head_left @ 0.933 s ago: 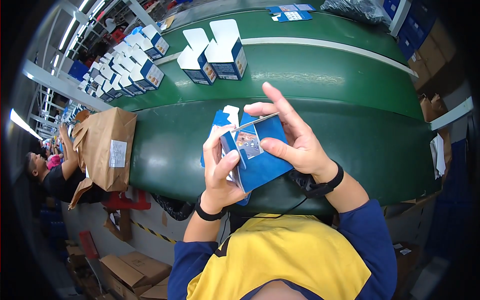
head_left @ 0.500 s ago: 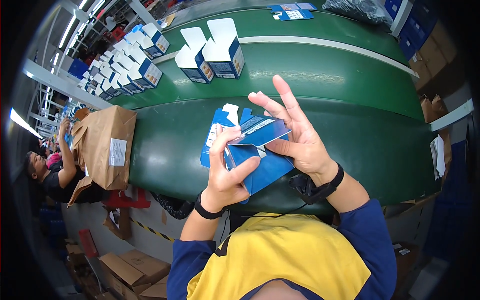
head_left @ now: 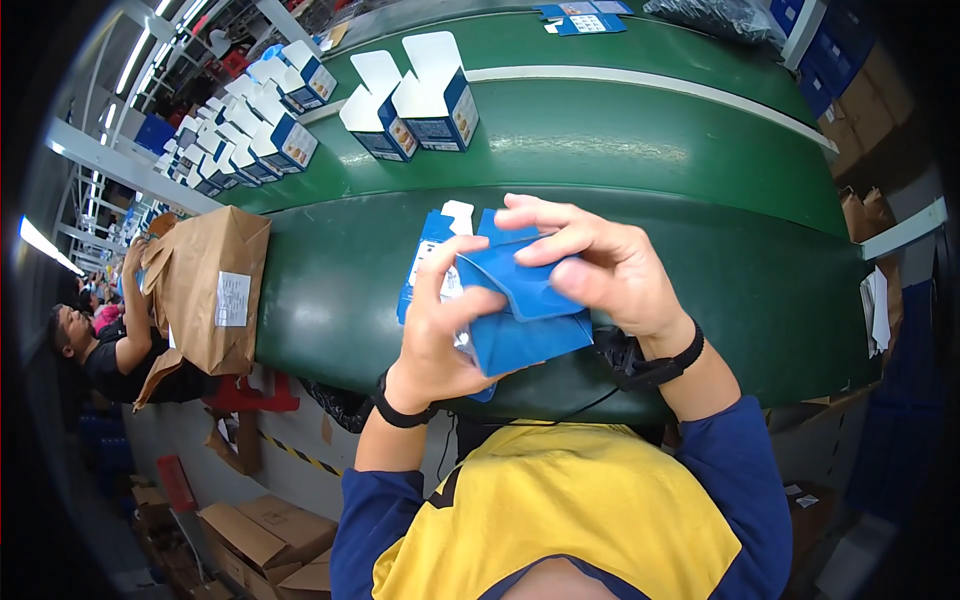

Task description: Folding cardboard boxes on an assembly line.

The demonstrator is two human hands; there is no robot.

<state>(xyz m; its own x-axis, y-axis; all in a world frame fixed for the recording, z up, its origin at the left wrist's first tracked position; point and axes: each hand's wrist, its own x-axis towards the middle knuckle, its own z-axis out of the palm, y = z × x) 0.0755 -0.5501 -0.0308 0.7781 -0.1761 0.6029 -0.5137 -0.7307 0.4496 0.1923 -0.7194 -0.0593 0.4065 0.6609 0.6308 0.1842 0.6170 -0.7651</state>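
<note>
A blue folding carton [head_left: 530, 345] is held in front of me above the dark green work surface. Its left side is gripped by my left hand [head_left: 440, 325], thumb and fingers apart around the edge. On the top flap, my right hand [head_left: 610, 265] has curled fingers and a thumb against the blue cardboard. The flap is bent over the carton's opening and looks partly folded in. Under and behind it lie flattened blue-and-white cartons [head_left: 425, 260] on the surface, partly hidden by my left hand.
Open blue-and-white boxes [head_left: 437, 110] stand on the green conveyor [head_left: 600, 140], with several more in rows at the far left. A brown paper bag [head_left: 225, 290] stands left. A person in black [head_left: 115, 345] is beyond it. Flat cartons [head_left: 585, 20] lie on the far belt.
My right hand's raised fingers have come down and curled over the carton's flap, which has bent downward. The open boxes on the conveyor have shifted slightly left.
</note>
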